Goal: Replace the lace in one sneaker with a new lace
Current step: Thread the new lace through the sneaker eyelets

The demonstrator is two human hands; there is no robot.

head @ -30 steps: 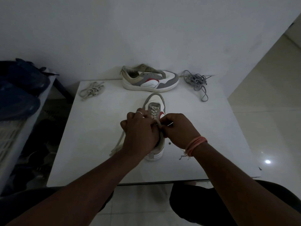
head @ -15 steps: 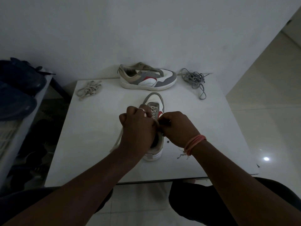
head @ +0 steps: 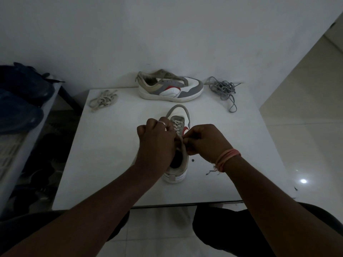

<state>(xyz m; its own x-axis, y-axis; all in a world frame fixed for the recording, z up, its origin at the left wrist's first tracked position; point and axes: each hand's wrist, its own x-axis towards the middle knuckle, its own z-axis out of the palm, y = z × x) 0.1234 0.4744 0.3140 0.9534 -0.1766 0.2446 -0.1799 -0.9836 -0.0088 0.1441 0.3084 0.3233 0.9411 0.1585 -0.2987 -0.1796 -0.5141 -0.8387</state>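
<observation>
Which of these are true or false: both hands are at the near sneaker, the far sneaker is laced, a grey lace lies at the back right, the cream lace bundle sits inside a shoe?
1. Both the left hand and right hand work at the near sneaker. True.
2. The far sneaker is laced. False: its eyelets look empty.
3. A grey lace lies back right. True.
4. The cream lace bundle sits inside a shoe. False: it lies on the table.
</observation>
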